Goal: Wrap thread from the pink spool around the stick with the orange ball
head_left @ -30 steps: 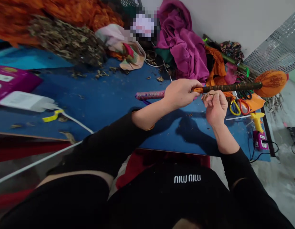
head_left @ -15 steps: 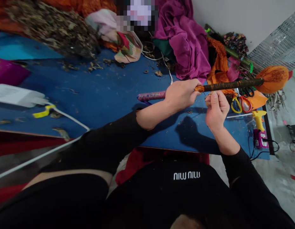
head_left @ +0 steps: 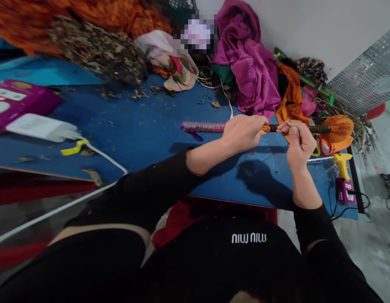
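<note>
- Head view, far left: a purple box (head_left: pixel 21 101) and a white plug block (head_left: pixel 40 126) lay on the blue bench (head_left: pixel 144 126). A white cable (head_left: pixel 103 162) with a yellow tag (head_left: pixel 71 148) ran off the near edge.
- Behind them, a heap of dried leaves (head_left: pixel 100 50) sat against orange cloth (head_left: pixel 119 14), with crumbs scattered over the bench.
- At the middle, the stick (head_left: pixel 202 126) was held level just above the bench, its pink patterned end pointing left.
- The left hand (head_left: pixel 243 132) was closed round the stick's middle, gripping it firmly.
- The right hand (head_left: pixel 297 141) was just beside it, its fingertips pinched on the dark part of the shaft.
- Past that hand, the shaft ended in an orange ball (head_left: pixel 340 126).
- Judged from the colours, the winding was partway: dark covering lay on the right stretch, a bit of orange showed between the hands, and the pink end was uncovered.
- To the right lay scissors (head_left: pixel 322 145) and a yellow glue gun (head_left: pixel 341 162), with magenta cloth (head_left: pixel 248 71) piled behind.
- Hidden or unclear: the left hand covered the join between pink and dark. I could not tell whether the right fingers also held a loose strand. One patch at the back was blurred out.
</note>
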### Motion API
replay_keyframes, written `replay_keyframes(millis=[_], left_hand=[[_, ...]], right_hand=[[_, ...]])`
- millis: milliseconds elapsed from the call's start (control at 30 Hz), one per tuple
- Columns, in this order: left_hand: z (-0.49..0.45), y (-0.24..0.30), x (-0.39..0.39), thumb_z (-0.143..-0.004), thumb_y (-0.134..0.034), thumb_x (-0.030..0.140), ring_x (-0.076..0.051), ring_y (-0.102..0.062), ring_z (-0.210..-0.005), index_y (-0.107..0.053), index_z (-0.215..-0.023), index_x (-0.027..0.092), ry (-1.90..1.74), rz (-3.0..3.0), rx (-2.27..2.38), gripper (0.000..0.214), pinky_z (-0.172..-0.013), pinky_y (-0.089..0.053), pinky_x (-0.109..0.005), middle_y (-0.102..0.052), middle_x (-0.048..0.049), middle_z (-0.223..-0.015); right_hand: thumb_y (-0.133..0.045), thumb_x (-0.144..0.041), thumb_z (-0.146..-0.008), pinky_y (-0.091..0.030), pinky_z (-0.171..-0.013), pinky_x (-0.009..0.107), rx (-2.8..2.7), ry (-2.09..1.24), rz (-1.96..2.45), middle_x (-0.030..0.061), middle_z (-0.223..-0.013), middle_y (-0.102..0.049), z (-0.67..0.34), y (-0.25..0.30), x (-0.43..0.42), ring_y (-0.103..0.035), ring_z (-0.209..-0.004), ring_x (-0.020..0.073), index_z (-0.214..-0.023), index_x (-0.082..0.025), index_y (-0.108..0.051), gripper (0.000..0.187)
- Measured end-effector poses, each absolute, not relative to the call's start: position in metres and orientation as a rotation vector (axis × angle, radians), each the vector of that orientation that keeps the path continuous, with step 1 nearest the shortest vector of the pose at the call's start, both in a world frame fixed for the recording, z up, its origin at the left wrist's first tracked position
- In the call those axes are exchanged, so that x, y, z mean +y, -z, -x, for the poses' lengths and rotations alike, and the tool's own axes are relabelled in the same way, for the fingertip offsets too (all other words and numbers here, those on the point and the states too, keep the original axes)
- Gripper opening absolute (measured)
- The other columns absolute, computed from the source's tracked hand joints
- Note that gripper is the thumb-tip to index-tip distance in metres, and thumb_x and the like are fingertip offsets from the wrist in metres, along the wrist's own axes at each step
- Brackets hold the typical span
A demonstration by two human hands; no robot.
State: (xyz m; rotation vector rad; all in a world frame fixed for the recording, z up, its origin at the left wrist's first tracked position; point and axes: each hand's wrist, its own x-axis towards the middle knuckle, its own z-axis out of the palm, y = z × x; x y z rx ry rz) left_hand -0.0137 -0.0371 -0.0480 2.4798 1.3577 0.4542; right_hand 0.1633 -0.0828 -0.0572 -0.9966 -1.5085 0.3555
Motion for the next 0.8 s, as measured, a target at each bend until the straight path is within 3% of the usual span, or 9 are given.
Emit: replay_keyframes(millis=[333,633,800], left_hand=[[0.012,0.053,-0.038,-0.1,-0.059,0.031,-0.033,-0.077,-0.112,-0.073,-0.134,0.025,-0.456,-2.486,1.361,0.037,-0.081,-0.052,-0.039,-0.082,-0.0099,-0.125],[0.011,0.054,-0.041,-0.102,-0.048,0.028,-0.039,-0.077,-0.11,-0.073,-0.132,0.017,-0.393,-2.575,1.349,0.04,-0.079,-0.054,-0.044,-0.081,-0.0167,-0.12],[0.011,0.049,-0.045,-0.105,-0.043,0.025,-0.034,-0.078,-0.106,-0.065,-0.146,0.017,-0.398,-2.673,1.303,0.047,-0.078,-0.054,-0.04,-0.081,-0.0154,-0.12]], right_hand=[[-0.056,-0.059,-0.104,-0.061,-0.1,0.044,-1.577,-0.413,1.014,0.0025,-0.091,-0.072,-0.172,0.063,-0.071,-0.072,-0.1,0.0197,-0.091,-0.026,-0.069,0.038],[-0.052,-0.058,-0.106,-0.06,-0.102,0.042,-1.642,-0.392,1.044,0.0045,-0.099,-0.075,-0.174,0.07,-0.064,-0.072,-0.106,0.0198,-0.088,-0.025,-0.067,0.04],[-0.053,-0.06,-0.106,-0.06,-0.1,0.039,-1.657,-0.451,1.03,0.0043,-0.101,-0.074,-0.175,0.072,-0.061,-0.071,-0.107,0.0188,-0.088,-0.025,-0.065,0.041]])
